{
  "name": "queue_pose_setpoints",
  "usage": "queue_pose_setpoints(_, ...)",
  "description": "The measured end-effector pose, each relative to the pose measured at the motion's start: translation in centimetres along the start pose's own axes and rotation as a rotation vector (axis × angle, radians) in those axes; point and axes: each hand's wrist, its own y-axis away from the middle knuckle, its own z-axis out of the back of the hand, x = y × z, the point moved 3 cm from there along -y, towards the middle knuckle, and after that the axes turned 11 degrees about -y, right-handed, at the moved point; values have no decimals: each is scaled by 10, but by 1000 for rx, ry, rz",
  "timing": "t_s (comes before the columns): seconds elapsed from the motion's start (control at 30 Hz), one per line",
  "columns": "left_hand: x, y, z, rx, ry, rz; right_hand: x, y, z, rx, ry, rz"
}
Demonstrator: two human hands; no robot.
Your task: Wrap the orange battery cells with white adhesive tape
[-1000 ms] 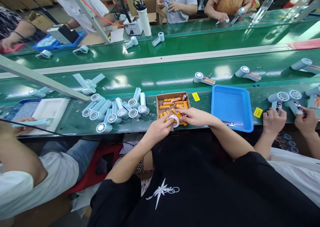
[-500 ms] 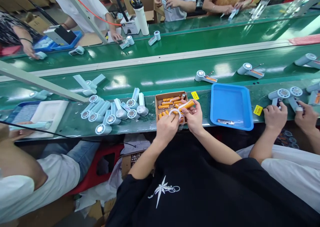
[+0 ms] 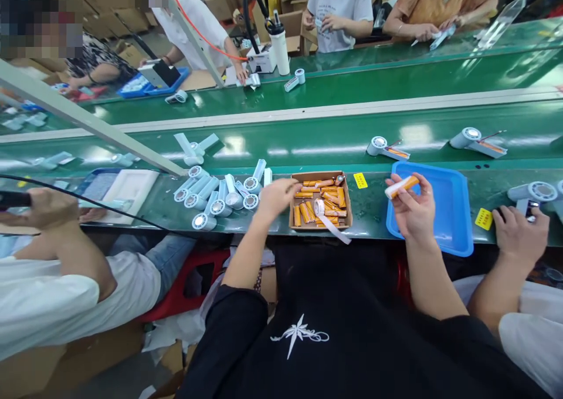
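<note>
My right hand (image 3: 413,211) is closed around an orange cylindrical battery (image 3: 410,183) with white tape at one end, held up over the left side of a blue tray (image 3: 453,211). My left hand (image 3: 277,200) is at the left edge of a small cardboard box (image 3: 320,227), fingers loosely stretched and nothing visible in them. Several orange batteries (image 3: 307,212) lie in the box. On top of them rests a roll of white tape (image 3: 319,206), its loose end hanging over the front edge. Light-blue handheld fan bodies (image 3: 220,207) are grouped left of my left hand.
A green conveyor belt (image 3: 325,130) runs behind the bench, carrying fan bodies with open handles (image 3: 398,152). Yellow labels (image 3: 360,180) are on the bench. A white tray (image 3: 132,189) stands at left. Co-workers' hands are close on both sides; a slanted metal bar (image 3: 109,123) crosses the left.
My hands have moved apart: the left let go of the tape roll, which now lies in the box, and shifted left. The right carried the battery to the right over the blue tray.
</note>
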Motion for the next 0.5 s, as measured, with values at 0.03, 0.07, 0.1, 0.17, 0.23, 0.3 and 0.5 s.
queue_pose_setpoints(0.03, 22, -3, 3, 15, -102, 138, 2, 6, 12, -42, -12, -3)
queue_pose_setpoints(0.07, 42, -5, 5, 84, -214, 257, 3, 11, 25, -88, -27, -7)
queue_pose_setpoints(0.1, 60, -7, 5, 194, -312, 337, 4, 16, 38, -133, -43, -13)
queue_pose_setpoints(0.17, 88, -16, 3, 434, -414, 379, 7, 24, 63, -221, -72, -26)
queue_pose_setpoints(0.23, 105, -31, 4, 569, -428, 340, 11, 32, 83, -290, -91, -35)
queue_pose_setpoints(0.3, 111, -55, 8, 601, -446, 289, 16, 38, 93, -330, -97, -26)
queue_pose_setpoints(0.5, 41, -173, 0, 448, -408, -79, 19, 24, 56, -305, -121, 122)
